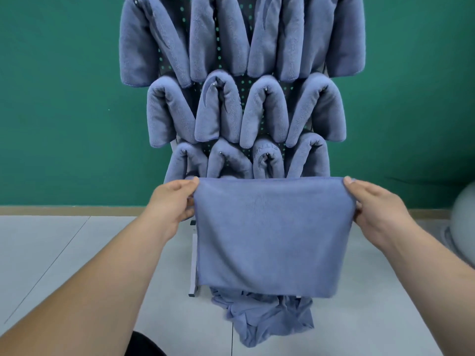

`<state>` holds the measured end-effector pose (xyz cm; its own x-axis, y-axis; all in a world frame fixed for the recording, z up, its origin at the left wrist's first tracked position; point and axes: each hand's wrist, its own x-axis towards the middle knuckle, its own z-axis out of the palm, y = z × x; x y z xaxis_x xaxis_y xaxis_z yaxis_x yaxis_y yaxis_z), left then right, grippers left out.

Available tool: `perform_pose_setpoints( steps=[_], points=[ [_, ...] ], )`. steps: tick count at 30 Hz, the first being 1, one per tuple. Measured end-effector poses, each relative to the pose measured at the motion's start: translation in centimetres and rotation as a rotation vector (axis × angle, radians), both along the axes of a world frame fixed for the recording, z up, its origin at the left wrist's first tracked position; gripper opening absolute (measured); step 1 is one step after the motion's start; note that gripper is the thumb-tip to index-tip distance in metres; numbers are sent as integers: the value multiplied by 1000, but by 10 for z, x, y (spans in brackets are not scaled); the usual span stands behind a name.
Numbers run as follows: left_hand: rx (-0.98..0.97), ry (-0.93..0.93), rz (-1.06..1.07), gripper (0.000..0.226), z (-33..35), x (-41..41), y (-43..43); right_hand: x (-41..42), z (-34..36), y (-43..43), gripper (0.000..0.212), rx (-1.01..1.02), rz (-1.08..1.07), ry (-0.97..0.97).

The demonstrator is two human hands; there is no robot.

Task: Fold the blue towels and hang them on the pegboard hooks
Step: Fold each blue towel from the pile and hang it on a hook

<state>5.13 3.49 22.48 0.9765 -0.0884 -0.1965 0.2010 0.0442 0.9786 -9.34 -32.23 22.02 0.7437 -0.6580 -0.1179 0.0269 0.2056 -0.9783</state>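
I hold a blue towel [272, 235] stretched flat in the air, folded over at its top edge. My left hand [172, 201] pinches its upper left corner and my right hand [377, 204] pinches its upper right corner. Behind it stands a dark pegboard [231, 80] with green-looking holes. Several folded blue towels [267, 114] hang over its hooks in three rows. The held towel hides the bottom of the lowest row. A crumpled heap of loose blue towels [267, 319] lies on the floor below.
A green wall [64, 98] rises behind the pegboard, with a tan baseboard along the pale tiled floor [64, 253]. The pegboard's white stand leg [193, 263] shows at the towel's left edge. A grey rounded object [462, 227] sits at the far right.
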Motion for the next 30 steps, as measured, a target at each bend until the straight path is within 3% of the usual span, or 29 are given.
perform_pose_setpoints(
  steps=[4, 10, 17, 30],
  points=[
    [125, 4, -1, 9, -9, -19, -25, 7, -14, 18, 18, -26, -2, 65],
    [141, -40, -141, 12, -18, -52, -72, 11, -22, 71, 7, -111, 160, 76],
    [100, -153, -209, 5, -30, -75, -100, 10, -30, 107, 5, -391, 237, 26],
    [131, -172, -246, 2, -34, -85, -100, 4, -38, 114, 14, -736, 192, 76]
  ],
)
